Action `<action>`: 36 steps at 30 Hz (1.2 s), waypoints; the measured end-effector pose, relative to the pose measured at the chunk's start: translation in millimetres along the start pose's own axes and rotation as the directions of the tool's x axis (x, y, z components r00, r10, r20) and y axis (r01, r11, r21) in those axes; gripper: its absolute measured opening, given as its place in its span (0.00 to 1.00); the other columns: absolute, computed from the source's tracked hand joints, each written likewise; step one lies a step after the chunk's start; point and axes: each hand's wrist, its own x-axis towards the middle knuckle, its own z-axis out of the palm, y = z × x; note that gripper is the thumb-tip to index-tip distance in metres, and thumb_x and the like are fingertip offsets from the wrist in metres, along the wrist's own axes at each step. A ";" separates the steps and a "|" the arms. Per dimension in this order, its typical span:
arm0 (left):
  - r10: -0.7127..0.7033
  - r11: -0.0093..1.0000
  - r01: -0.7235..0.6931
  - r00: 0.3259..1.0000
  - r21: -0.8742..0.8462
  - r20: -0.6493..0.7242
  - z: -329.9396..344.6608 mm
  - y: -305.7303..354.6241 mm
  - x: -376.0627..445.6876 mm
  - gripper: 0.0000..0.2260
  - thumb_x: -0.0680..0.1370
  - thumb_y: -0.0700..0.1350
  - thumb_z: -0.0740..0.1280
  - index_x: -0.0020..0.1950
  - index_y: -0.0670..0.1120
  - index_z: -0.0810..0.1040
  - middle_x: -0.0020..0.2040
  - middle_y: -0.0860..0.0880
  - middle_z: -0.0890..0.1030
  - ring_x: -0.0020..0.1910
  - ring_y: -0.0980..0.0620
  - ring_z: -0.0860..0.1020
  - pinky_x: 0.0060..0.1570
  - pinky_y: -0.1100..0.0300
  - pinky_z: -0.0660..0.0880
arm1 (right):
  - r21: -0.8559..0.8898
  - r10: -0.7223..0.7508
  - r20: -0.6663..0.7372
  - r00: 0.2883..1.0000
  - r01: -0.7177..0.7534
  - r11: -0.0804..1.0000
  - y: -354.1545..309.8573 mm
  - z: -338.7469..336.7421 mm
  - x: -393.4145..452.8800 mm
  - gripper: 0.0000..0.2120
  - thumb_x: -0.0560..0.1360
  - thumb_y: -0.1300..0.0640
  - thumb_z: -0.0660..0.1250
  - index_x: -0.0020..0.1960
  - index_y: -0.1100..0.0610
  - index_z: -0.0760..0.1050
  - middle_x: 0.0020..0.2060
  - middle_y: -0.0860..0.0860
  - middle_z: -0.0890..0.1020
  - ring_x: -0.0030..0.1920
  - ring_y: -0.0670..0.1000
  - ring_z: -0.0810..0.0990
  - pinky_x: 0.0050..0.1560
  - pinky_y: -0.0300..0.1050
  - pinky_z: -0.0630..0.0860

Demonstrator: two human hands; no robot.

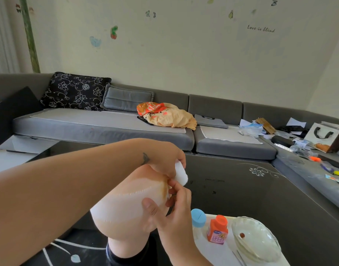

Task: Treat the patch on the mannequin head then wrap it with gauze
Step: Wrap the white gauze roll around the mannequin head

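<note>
The pale mannequin head (pixel 122 223) stands on the dark table right in front of me. A band of white gauze (pixel 114 206) lies round it, and an orange-brown stain (pixel 163 189) shows through near the top. My left hand (pixel 164 156) reaches across the head and grips the white gauze roll (pixel 181 173) at its far side. Just below the roll, my right hand (pixel 174 206) presses its thumb on the gauze, with the fingers curled at the band's edge.
A white tray (pixel 214 250) at the lower right carries a blue-capped bottle (pixel 198 217), an orange-capped bottle (pixel 217 230), a glass bowl (pixel 255 239) and tweezers (pixel 239 258). A grey sofa (pixel 107 125) wraps round the black glass table (pixel 251 198), cluttered at right.
</note>
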 end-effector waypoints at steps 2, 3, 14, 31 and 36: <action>0.015 1.000 -0.014 1.000 -0.026 0.026 -0.1 1.4 -2.6 0.18 0.75 0.46 0.69 0.64 0.58 0.71 0.60 0.51 0.74 0.55 0.50 0.74 0.49 0.61 0.74 | -0.010 0.001 0.002 1.000 -0.001 1.000 -0.1 -0.1 -0.3 0.33 0.59 0.25 0.67 0.60 0.34 0.63 0.52 0.31 0.67 0.58 0.37 0.71 0.52 0.34 0.76; 0.021 0.999 -0.019 0.999 -0.033 0.032 0.1 1.7 -3.4 0.18 0.76 0.46 0.68 0.63 0.59 0.70 0.60 0.51 0.74 0.55 0.50 0.74 0.48 0.62 0.74 | -0.017 0.002 0.002 1.000 -0.001 1.000 -0.1 0.0 -0.5 0.33 0.59 0.25 0.67 0.60 0.34 0.63 0.52 0.31 0.67 0.58 0.37 0.71 0.52 0.33 0.76; 0.062 0.998 -0.064 0.987 0.007 0.146 1.2 2.9 -18.1 0.27 0.72 0.47 0.72 0.66 0.62 0.64 0.57 0.53 0.71 0.52 0.50 0.74 0.39 0.64 0.72 | -0.076 -0.036 -0.010 0.999 0.035 0.996 2.3 -0.8 -9.1 0.33 0.63 0.25 0.63 0.64 0.36 0.64 0.50 0.35 0.69 0.54 0.42 0.73 0.51 0.34 0.73; 0.082 0.996 -0.085 0.987 0.018 0.141 1.6 3.6 -28.7 0.27 0.73 0.47 0.70 0.67 0.65 0.64 0.56 0.53 0.74 0.51 0.52 0.75 0.45 0.60 0.73 | -0.011 0.142 0.263 0.954 -0.144 0.989 -11.7 -48.5 49.4 0.42 0.71 0.54 0.71 0.74 0.38 0.49 0.58 0.34 0.75 0.55 0.34 0.77 0.47 0.29 0.75; 0.070 0.997 -0.068 0.992 -0.018 0.105 2.9 2.3 -29.1 0.31 0.73 0.46 0.72 0.69 0.62 0.60 0.59 0.54 0.74 0.53 0.51 0.73 0.45 0.62 0.71 | 0.012 0.155 0.226 0.962 -0.162 0.987 -18.3 -47.9 47.6 0.30 0.68 0.52 0.74 0.57 0.25 0.64 0.50 0.30 0.77 0.51 0.33 0.77 0.39 0.26 0.74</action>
